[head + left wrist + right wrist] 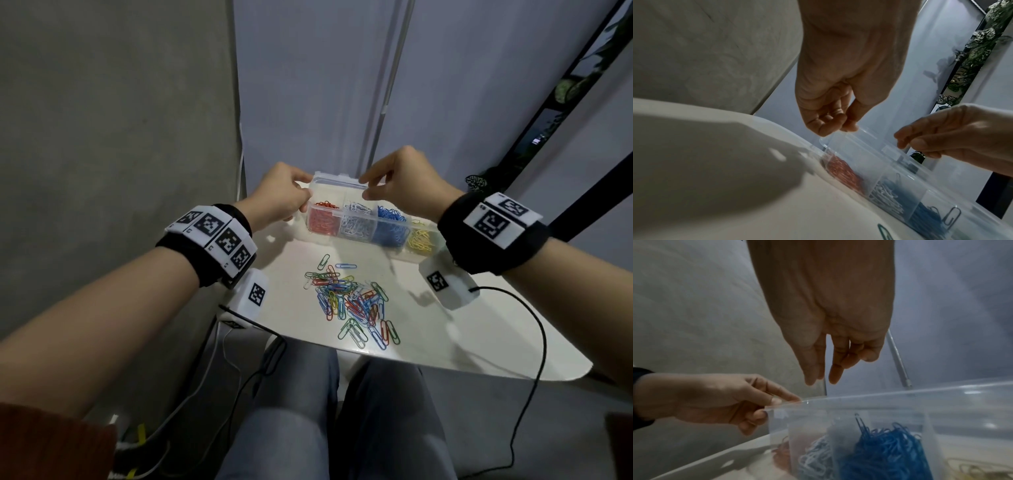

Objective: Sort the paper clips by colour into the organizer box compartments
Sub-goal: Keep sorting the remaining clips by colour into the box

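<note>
While my grey-trousered knees (329,411) fill the nearest part of the head view, the white counter (445,342) beyond them carries a loose heap of mixed red, blue, green and white wire paper clips (352,301), not yet sorted. Past the heap sits the clear plastic organizer box (370,226), with red, white, blue and yellow clips each in their own compartment. My left hand (281,195) pinches the left corner of the box's clear hinged lid (337,181), thumb and forefinger on its edge, other fingers curled against the box wall. My right hand (400,181) has thumb and forefinger closed near the lid's edge farther along; I judge it is pinching the lid, though the right wrist view shows a gap at the fingertips, so contact is uncertain. If I am swinging the lid, an uneven pull could tip the light box and spill sorted clips back into the heap. A green compartment is hidden behind my right wrist, if there is one, and whether the lid is opening or closing I cannot tell.
</note>
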{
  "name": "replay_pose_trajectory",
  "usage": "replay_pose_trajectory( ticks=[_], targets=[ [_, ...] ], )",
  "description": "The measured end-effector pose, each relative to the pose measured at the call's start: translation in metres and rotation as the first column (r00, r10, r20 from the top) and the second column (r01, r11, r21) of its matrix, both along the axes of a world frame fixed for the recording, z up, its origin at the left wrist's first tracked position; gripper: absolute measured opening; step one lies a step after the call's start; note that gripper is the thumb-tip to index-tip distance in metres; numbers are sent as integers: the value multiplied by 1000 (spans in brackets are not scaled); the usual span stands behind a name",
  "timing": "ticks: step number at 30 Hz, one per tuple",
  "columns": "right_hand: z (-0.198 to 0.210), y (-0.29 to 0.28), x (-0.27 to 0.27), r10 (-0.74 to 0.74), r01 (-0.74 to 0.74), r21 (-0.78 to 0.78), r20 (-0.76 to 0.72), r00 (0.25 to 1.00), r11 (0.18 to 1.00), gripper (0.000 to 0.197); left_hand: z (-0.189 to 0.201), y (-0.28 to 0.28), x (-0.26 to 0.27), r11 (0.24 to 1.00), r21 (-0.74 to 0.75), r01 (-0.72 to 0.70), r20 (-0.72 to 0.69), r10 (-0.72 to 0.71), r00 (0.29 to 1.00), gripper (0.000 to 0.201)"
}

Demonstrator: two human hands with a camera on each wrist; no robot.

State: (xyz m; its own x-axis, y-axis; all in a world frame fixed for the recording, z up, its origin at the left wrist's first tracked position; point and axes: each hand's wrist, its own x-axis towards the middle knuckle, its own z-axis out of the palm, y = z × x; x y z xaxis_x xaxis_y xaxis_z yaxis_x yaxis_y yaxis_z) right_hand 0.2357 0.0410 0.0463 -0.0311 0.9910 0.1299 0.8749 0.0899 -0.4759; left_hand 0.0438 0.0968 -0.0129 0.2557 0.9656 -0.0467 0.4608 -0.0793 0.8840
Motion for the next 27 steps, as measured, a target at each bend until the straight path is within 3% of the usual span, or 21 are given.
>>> replay_pose_trajectory(
  ticks=[4, 6, 8, 12, 15, 20, 27],
  targets=[
    [-3, -27, -4, 226, -223, -61, 39, 973, 973, 18, -1, 1, 0, 1000, 2, 1, -5, -1, 1000, 40],
    [-12, -45, -3, 361, -342, -183, 85, 929, 922, 19, -1, 2, 0, 1000, 0, 0, 2, 0, 1000, 39],
    [-23, -58, 2, 407, -351, -323, 121, 906, 879, 16, -1, 2, 0, 1000, -4, -3, 12, 4, 1000, 40],
    [-45, -67, 13, 313, -210, -423, 189, 931, 881, 23, -1, 1, 0, 1000, -6, -6, 16, 6, 1000, 40],
    [-54, -70, 14, 243, -158, -397, 173, 954, 904, 12, 0, -1, -1, 1000, -7, -4, 19, 4, 1000, 40],
    [-56, -72, 15, 188, -136, -359, 113, 976, 923, 14, 1, -2, 0, 1000, -12, -2, 24, 2, 1000, 40],
    [-56, -75, 8, 208, -147, -344, 147, 967, 927, 10, 2, -3, 0, 1000, -8, -10, 20, 10, 1000, 38]
  ],
)
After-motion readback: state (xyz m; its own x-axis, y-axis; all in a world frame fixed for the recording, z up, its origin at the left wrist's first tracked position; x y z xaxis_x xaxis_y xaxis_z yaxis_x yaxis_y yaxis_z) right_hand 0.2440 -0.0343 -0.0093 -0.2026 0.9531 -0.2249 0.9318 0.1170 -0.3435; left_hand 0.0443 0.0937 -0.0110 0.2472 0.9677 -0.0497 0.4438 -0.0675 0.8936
